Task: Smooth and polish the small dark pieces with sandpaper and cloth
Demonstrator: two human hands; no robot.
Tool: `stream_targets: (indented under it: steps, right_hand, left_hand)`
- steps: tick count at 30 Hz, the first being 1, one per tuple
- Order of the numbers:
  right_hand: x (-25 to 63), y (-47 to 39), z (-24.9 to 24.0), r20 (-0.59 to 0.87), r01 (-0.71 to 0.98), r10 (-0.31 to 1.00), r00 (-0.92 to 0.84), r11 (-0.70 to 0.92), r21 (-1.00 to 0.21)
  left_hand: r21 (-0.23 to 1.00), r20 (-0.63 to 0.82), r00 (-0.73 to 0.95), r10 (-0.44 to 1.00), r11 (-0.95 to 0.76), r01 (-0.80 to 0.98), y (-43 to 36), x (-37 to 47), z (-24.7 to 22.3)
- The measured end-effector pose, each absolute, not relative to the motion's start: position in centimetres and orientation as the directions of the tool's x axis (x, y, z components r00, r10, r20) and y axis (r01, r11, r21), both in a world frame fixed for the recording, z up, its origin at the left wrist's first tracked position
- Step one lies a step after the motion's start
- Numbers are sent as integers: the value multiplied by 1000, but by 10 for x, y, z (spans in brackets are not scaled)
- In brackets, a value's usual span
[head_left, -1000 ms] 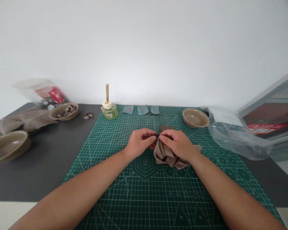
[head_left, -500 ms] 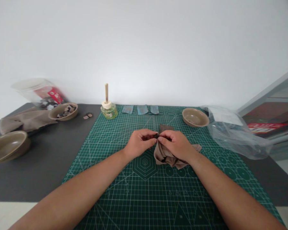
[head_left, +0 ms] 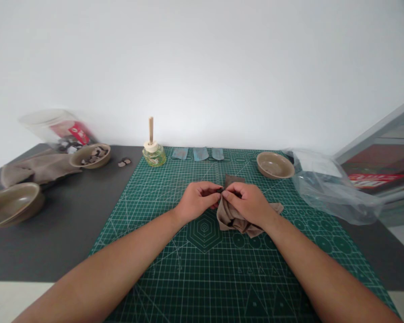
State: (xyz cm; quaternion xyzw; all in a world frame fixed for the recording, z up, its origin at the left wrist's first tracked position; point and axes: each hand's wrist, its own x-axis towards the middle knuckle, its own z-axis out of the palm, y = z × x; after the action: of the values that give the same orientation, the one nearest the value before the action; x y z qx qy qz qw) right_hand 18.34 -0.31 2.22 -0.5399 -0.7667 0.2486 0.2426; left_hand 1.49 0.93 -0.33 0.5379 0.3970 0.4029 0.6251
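My left hand (head_left: 195,202) is closed in a pinch on a small dark piece (head_left: 220,190), mostly hidden by the fingertips. Against that same piece my right hand (head_left: 249,205) pinches a fold of a brown cloth (head_left: 226,217). The rest of the cloth hangs crumpled beneath the right palm and touches the mat. Just beyond the fingers lies a flat dark brown rectangle (head_left: 234,179), its near part covered by the right hand.
A green cutting mat (head_left: 161,278) lies under my hands. Bowls (head_left: 275,166) stand at right and left, one with small pieces (head_left: 94,155). At the back are a reed diffuser bottle (head_left: 154,156) and bluish film pieces (head_left: 200,154). A clear plastic bag (head_left: 336,197) lies right.
The whole view has shifted very slightly. Both hands keep their pinch at the same spot on the cloth and the small piece, with only tiny finger movement.
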Motion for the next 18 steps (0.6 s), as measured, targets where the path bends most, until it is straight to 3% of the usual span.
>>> stream_targets:
  steps: [6, 12, 18]
  right_hand:
    - [184, -4, 24, 101, 711, 953, -285, 281, -644]
    - [184, -3, 23, 31, 737, 945, -326, 274, -618]
    - [186, -3, 22, 63, 746, 937, -345, 314, -587]
  left_hand:
    - [995, -65, 375, 925, 88, -46, 8, 15, -2]
    - [996, 47, 429, 902, -77, 53, 6, 14, -2]
    - [1000, -5, 434, 901, 3, 4, 6, 15, -1]
